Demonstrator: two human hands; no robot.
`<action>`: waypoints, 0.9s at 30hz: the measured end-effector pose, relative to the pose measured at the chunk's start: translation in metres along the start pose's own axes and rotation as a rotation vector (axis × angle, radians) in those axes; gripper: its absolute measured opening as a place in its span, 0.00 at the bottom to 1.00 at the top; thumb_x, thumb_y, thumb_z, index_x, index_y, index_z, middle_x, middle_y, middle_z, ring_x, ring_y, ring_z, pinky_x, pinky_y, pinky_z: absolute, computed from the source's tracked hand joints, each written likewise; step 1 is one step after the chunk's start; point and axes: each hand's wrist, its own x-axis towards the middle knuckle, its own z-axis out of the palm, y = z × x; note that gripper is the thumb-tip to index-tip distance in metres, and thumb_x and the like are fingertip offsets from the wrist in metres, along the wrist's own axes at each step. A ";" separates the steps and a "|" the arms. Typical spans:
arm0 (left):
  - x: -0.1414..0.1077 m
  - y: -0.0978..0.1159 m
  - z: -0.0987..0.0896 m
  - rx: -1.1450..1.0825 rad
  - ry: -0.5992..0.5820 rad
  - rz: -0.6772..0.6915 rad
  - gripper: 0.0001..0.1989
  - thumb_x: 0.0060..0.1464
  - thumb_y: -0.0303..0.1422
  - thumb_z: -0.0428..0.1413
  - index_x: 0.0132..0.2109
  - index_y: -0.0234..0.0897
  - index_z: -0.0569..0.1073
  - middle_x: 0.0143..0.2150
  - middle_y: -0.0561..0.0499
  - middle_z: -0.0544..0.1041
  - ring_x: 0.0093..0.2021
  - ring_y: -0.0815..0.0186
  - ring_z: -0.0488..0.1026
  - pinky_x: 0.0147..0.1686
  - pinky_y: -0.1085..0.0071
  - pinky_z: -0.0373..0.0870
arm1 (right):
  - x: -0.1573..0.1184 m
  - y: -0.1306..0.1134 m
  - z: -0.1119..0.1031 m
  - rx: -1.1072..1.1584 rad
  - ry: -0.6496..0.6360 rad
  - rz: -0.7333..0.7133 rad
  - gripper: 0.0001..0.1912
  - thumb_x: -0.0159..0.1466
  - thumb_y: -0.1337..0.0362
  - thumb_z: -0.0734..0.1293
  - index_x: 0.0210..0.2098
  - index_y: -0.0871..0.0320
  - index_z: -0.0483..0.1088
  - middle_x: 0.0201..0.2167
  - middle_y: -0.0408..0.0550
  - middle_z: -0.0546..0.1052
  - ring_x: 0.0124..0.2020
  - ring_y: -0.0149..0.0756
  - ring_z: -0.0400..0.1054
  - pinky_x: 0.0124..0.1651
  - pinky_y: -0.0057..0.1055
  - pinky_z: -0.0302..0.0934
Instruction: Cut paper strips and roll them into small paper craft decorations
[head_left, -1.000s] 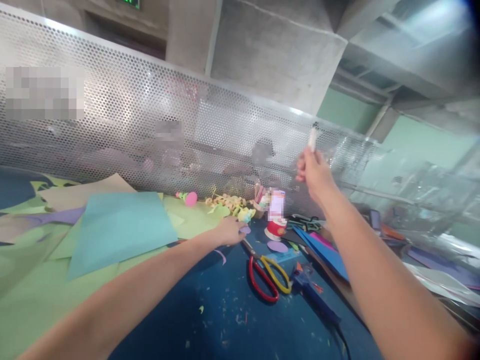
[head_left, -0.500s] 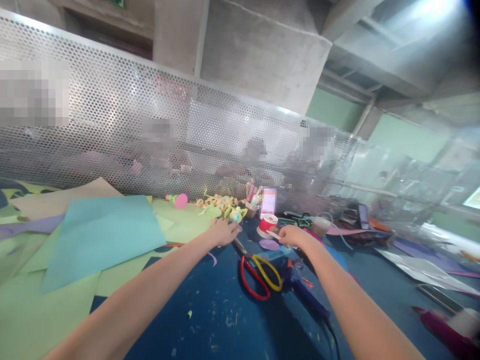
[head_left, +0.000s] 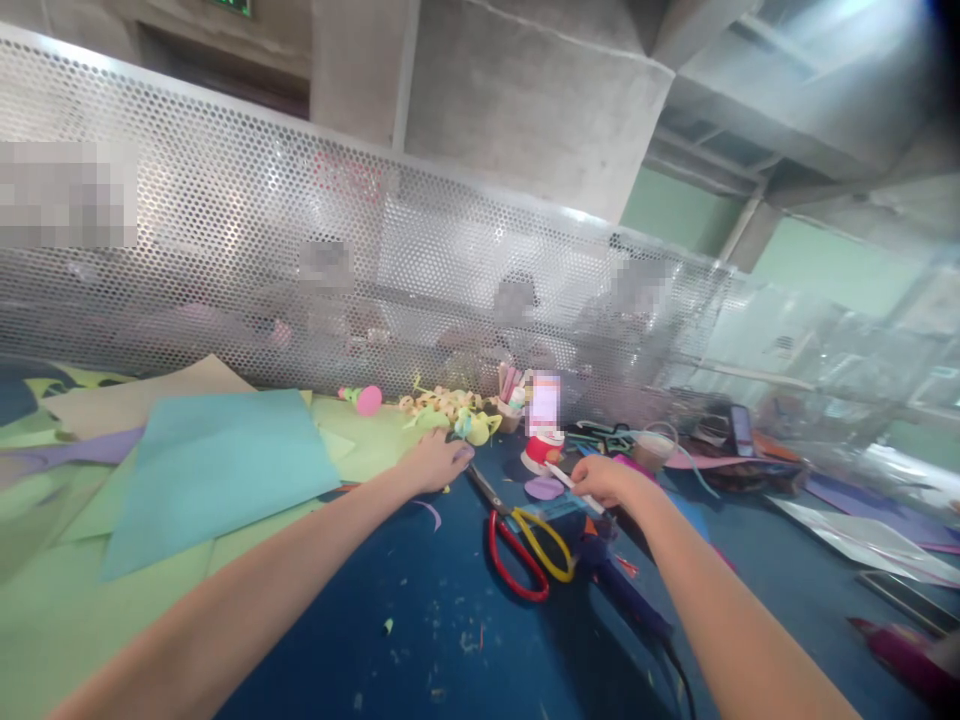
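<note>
Pinched in my right hand (head_left: 611, 482) is a thin white pen-like stick (head_left: 586, 496), its tip slanting toward a red-and-white paper cup shape (head_left: 543, 453). A purple oval piece (head_left: 544, 488) lies just below that cup. My left hand (head_left: 436, 461) rests on the table with its fingers curled together. Whatever may be under those fingers is hidden. Close beyond it sits a yellow-green craft piece (head_left: 478, 427). Scissors with one red and one yellow handle (head_left: 517, 535) lie between my arms, blades toward my left hand. Beside them is a dark blue glue gun (head_left: 626, 595).
Turquoise paper (head_left: 225, 470) and green sheets cover the left side. A perforated metal screen (head_left: 247, 250) runs along the back, with people behind it. A lit phone (head_left: 544, 402) stands by a small pot of sticks (head_left: 510, 412). Another glue gun (head_left: 904, 655) lies at right.
My left hand has drawn back a little from the yellow-green craft piece. My right hand has moved slightly right and toward me with the white stick. The view has shifted slightly.
</note>
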 end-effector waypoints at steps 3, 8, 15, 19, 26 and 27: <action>-0.002 -0.004 -0.001 -0.022 0.009 0.026 0.20 0.59 0.45 0.39 0.53 0.50 0.68 0.52 0.45 0.67 0.56 0.54 0.58 0.51 0.58 0.58 | -0.002 0.002 -0.004 -0.014 0.000 0.018 0.12 0.64 0.62 0.62 0.45 0.61 0.66 0.41 0.48 0.72 0.36 0.33 0.69 0.37 0.34 0.67; -0.010 -0.003 -0.006 -0.055 0.033 0.075 0.20 0.59 0.45 0.39 0.52 0.50 0.69 0.50 0.45 0.67 0.56 0.54 0.59 0.51 0.57 0.59 | 0.002 0.001 -0.005 -0.081 0.063 -0.035 0.12 0.64 0.61 0.62 0.45 0.59 0.67 0.45 0.48 0.71 0.41 0.36 0.68 0.42 0.37 0.65; -0.046 0.004 -0.027 -0.091 0.083 0.176 0.19 0.61 0.39 0.39 0.54 0.44 0.67 0.53 0.46 0.66 0.58 0.59 0.57 0.56 0.61 0.56 | 0.016 0.004 0.010 -0.114 0.143 -0.198 0.11 0.63 0.61 0.62 0.44 0.59 0.68 0.44 0.48 0.71 0.41 0.36 0.68 0.43 0.37 0.64; -0.076 0.003 -0.041 -0.126 0.088 0.194 0.19 0.61 0.39 0.39 0.53 0.43 0.68 0.56 0.46 0.64 0.59 0.59 0.55 0.57 0.60 0.55 | 0.021 0.006 0.018 -0.078 0.226 -0.273 0.11 0.63 0.61 0.62 0.42 0.60 0.68 0.41 0.47 0.72 0.38 0.34 0.69 0.41 0.36 0.65; -0.127 0.002 -0.062 -0.214 0.106 0.207 0.15 0.60 0.38 0.44 0.52 0.45 0.66 0.52 0.47 0.66 0.56 0.59 0.59 0.55 0.59 0.57 | 0.014 -0.001 0.030 0.056 0.378 -0.466 0.06 0.61 0.66 0.64 0.37 0.62 0.67 0.31 0.43 0.73 0.32 0.31 0.68 0.39 0.34 0.63; -0.133 0.003 -0.065 -0.218 0.113 0.200 0.13 0.59 0.37 0.46 0.49 0.43 0.68 0.49 0.47 0.68 0.54 0.59 0.61 0.54 0.60 0.59 | 0.014 -0.003 0.033 0.074 0.391 -0.483 0.05 0.60 0.67 0.64 0.36 0.61 0.67 0.29 0.43 0.73 0.32 0.31 0.68 0.39 0.33 0.63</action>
